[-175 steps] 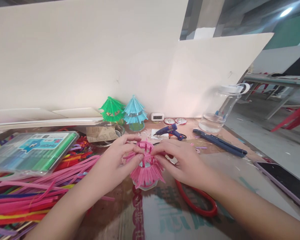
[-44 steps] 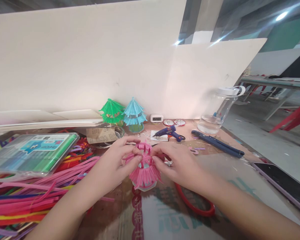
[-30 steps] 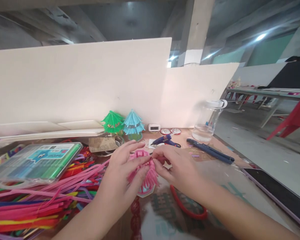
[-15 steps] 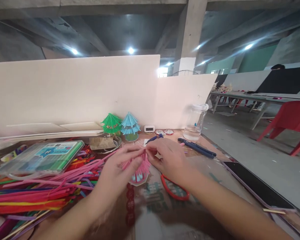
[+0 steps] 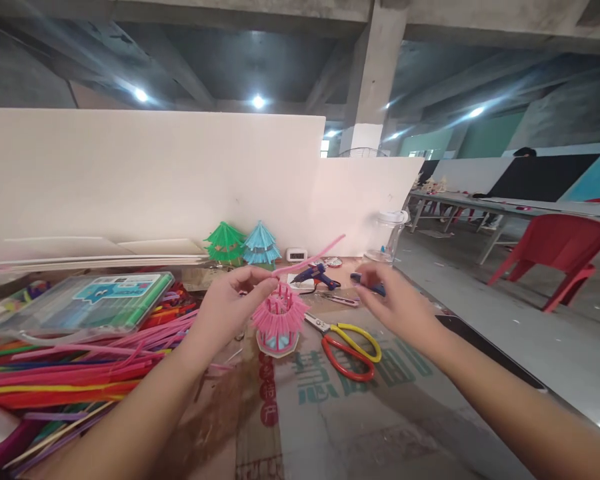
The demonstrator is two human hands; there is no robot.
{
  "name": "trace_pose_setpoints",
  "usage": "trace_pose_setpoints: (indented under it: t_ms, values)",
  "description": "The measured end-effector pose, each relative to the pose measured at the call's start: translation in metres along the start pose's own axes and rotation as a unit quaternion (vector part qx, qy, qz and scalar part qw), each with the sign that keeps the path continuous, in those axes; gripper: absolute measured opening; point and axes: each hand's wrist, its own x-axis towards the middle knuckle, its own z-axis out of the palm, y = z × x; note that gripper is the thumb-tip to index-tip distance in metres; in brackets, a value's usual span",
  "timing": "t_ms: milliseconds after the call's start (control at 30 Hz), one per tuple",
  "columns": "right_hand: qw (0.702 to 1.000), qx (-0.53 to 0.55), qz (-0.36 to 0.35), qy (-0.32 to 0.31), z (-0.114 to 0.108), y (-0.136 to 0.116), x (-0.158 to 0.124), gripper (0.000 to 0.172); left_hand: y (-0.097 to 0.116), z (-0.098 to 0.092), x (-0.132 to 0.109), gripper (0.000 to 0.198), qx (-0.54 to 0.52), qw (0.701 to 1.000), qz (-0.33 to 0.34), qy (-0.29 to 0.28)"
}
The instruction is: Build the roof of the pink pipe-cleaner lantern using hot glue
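Observation:
My left hand (image 5: 237,300) pinches a pink pipe cleaner (image 5: 315,257), whose free end slants up to the right. Just below it stands a small pink pipe-cleaner pavilion (image 5: 279,323) with a fringed roof, pink posts and a pale many-sided base. My right hand (image 5: 393,293) is over a long dark blue tool (image 5: 356,278), with thumb and fingers apart around it; the hand partly hides the tool. Between the hands lie scissors (image 5: 353,350) with one red and one yellow handle loop, a blue glue gun (image 5: 317,275) and a craft knife (image 5: 337,299).
Pipe cleaners (image 5: 70,383) of many colours and a clear plastic case (image 5: 87,303) cover the left side. Green (image 5: 225,241) and blue (image 5: 261,243) fringed models stand at the back by a small clock (image 5: 297,255). A water jar (image 5: 387,237) and a phone (image 5: 485,343) are at right.
My hands were together over the pink pavilion. They have parted: the right moved right to the dark blue tool, while the left stays with the pipe cleaner. The view shifted slightly.

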Motion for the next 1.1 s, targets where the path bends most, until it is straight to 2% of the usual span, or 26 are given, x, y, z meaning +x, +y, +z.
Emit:
trace_pose_setpoints:
  t_ms: [33, 67, 100, 167, 267, 467, 533, 600, 700, 800, 967, 1100]
  values:
    - [0.991, -0.021, 0.046, -0.126, 0.002, 0.005, -0.01, 0.024, 0.001, 0.0, 0.0, 0.025, -0.009, 1.0, 0.0, -0.002]
    - [0.969, -0.038, 0.079, -0.232, 0.005, 0.007, -0.02, 0.03, 0.002, 0.001, -0.001, 0.026, -0.02, 1.0, -0.002, -0.005]
    - [0.943, -0.052, 0.096, -0.313, 0.01, 0.008, -0.028, 0.035, 0.003, 0.001, -0.002, 0.026, -0.031, 0.999, -0.004, -0.008]
    - [0.918, -0.065, 0.104, -0.377, 0.021, 0.006, -0.04, 0.042, 0.005, 0.003, -0.003, 0.027, -0.054, 0.998, -0.007, -0.011]
    - [0.914, -0.067, 0.109, -0.386, 0.037, 0.002, -0.042, 0.049, 0.006, 0.004, -0.004, 0.027, -0.073, 0.997, -0.007, -0.015]
    - [0.903, -0.035, 0.141, -0.404, 0.054, 0.014, -0.03, 0.08, 0.006, 0.002, -0.004, 0.027, -0.083, 0.996, 0.005, -0.02]
    - [0.913, -0.01, 0.144, -0.382, 0.056, 0.02, -0.032, 0.077, 0.007, 0.001, -0.004, 0.028, -0.082, 0.996, 0.009, -0.016]
    - [0.926, 0.015, 0.146, -0.349, 0.055, 0.027, -0.037, 0.065, 0.008, -0.001, -0.005, 0.028, -0.081, 0.997, 0.012, -0.011]
    - [0.939, 0.051, 0.144, -0.307, 0.049, 0.037, -0.05, 0.045, 0.011, -0.004, -0.005, 0.027, -0.091, 0.996, 0.016, -0.003]
    - [0.947, 0.081, 0.126, -0.284, 0.034, 0.041, -0.062, 0.034, 0.012, -0.005, -0.006, 0.025, -0.103, 0.995, 0.011, 0.001]
    - [0.94, 0.161, 0.13, -0.27, 0.002, 0.016, -0.071, 0.046, 0.01, -0.002, -0.005, 0.023, -0.142, 0.99, -0.023, -0.004]
    - [0.928, 0.213, 0.102, -0.288, -0.007, -0.013, -0.062, 0.048, 0.008, 0.001, -0.005, 0.024, -0.112, 0.993, -0.028, -0.012]
